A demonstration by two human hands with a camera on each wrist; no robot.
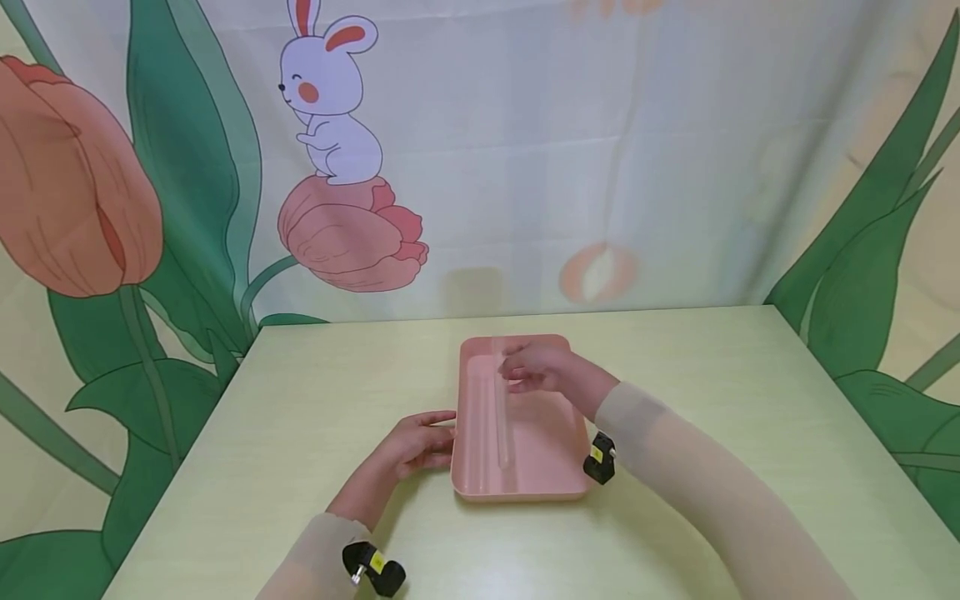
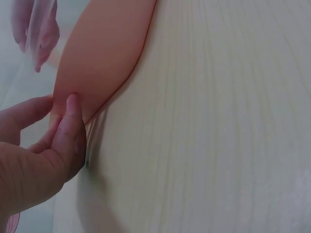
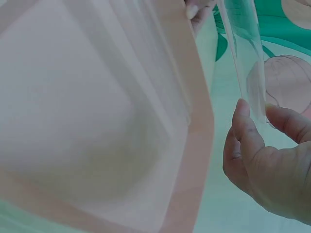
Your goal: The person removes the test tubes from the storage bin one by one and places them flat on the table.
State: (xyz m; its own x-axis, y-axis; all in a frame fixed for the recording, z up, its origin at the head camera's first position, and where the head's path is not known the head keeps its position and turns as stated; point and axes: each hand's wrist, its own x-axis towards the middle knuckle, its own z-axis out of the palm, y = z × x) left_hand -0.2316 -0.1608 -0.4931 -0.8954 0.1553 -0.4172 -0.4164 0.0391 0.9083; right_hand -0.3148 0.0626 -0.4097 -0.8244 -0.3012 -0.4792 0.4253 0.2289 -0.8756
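Observation:
A pink rectangular tray [image 1: 551,442] with raised ridges along its left part lies on the table. My right hand [image 1: 536,367] is over the tray and pinches one end of a long clear plastic strip [image 1: 502,425] between thumb and fingers. In the right wrist view the see-through strip [image 3: 250,63] stands out above the tray's rim [image 3: 201,126]. My left hand [image 1: 420,442] rests against the tray's outer left side. Its fingertips touch the outer wall [image 2: 104,53] in the left wrist view, one of them right at the rim.
The pale wood-grain table [image 1: 337,383] surrounds the tray. Behind it hangs a cloth backdrop [image 1: 510,167] printed with a rabbit, tulips and leaves. A small black camera [image 1: 372,569] is on the left wrist, another camera [image 1: 600,458] on the right.

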